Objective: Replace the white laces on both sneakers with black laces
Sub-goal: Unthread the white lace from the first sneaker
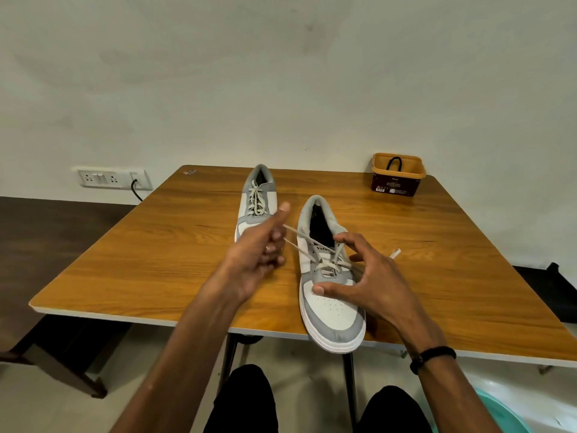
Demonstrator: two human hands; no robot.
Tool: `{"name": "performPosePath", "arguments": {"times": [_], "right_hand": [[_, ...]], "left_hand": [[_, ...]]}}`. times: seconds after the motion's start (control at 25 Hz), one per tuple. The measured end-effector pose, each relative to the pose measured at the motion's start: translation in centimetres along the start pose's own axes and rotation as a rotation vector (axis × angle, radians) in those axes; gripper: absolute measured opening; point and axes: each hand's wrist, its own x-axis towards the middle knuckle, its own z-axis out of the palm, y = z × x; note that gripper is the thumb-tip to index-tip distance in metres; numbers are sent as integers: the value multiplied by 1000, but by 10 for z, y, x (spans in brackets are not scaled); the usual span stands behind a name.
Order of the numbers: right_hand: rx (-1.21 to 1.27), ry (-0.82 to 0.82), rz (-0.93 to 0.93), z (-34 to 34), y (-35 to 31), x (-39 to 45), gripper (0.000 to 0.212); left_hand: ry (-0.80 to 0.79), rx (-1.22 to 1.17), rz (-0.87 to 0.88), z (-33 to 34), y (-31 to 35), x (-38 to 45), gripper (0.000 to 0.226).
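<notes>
Two grey-and-white sneakers lie on the wooden table (pixel 156 267). The near sneaker (pixel 331 310) points its toe over the front edge and its white lace (pixel 299 242) is partly loosened. My left hand (pixel 265 251) grips that lace and holds it taut to the left of the shoe. My right hand (pixel 365 276) rests on the shoe, thumb on the toe box and fingers curled over the eyelets; a loose lace end (pixel 396 253) lies to its right. The far sneaker (pixel 256 198) is fully laced in white. A black lace (pixel 394 162) sticks out of the brown tub (pixel 396 179).
The brown tub stands at the table's back right corner. A wall socket with a black cable (pixel 112 178) is behind the table on the left. A dark bench (pixel 46 260) stands at the left, and a teal basin (pixel 502 414) on the floor at the lower right.
</notes>
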Motion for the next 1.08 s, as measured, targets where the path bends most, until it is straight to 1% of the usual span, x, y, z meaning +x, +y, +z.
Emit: {"name": "performPosePath", "arguments": {"times": [0.16, 0.24, 0.4, 0.44, 0.52, 0.6, 0.68, 0.76, 0.84, 0.88, 0.92, 0.96, 1.0, 1.04, 1.08], "right_hand": [[-12, 8, 1, 1, 1, 2, 104], [-16, 14, -1, 1, 1, 2, 106], [-16, 23, -25, 0, 0, -1, 106], [-17, 26, -27, 0, -1, -1, 106], [-33, 13, -33, -1, -4, -2, 103], [-95, -36, -58, -5, -10, -2, 90], [-196, -99, -98, -8, -17, -1, 71], [-238, -120, -99, -11, -24, -1, 51], [-228, -95, -89, -12, -29, 0, 33], [-226, -80, -90, -12, -30, 1, 27], [-222, -59, -90, -11, -30, 2, 22], [-210, -32, -87, -10, -30, 3, 17], [-191, 0, -85, -8, -29, 3, 14], [-167, 30, -85, -5, -27, 3, 12], [-138, 63, -91, -2, -25, 2, 11]], "left_hand": [[112, -214, 70, -17, 24, -2, 42], [165, -318, 76, -29, 30, 3, 43], [327, -658, 147, -77, 49, 10, 47], [372, -681, 167, -92, 54, 9, 48], [437, -644, 172, -112, 59, 6, 46], [457, -534, 145, -115, 48, 11, 38], [388, -342, 105, -99, 36, 14, 30], [286, 36, 8, -75, 32, 11, 43], [168, 530, -104, -52, 33, 4, 55], [122, 765, -136, -43, 31, 0, 62], [120, 974, -137, -36, 27, -2, 69], [183, 1132, -85, -29, 22, -4, 74], [273, 1222, 30, -23, 16, -6, 73], [325, 1226, 188, -15, 8, -10, 66], [298, 1151, 352, -7, 0, -14, 54]]}}
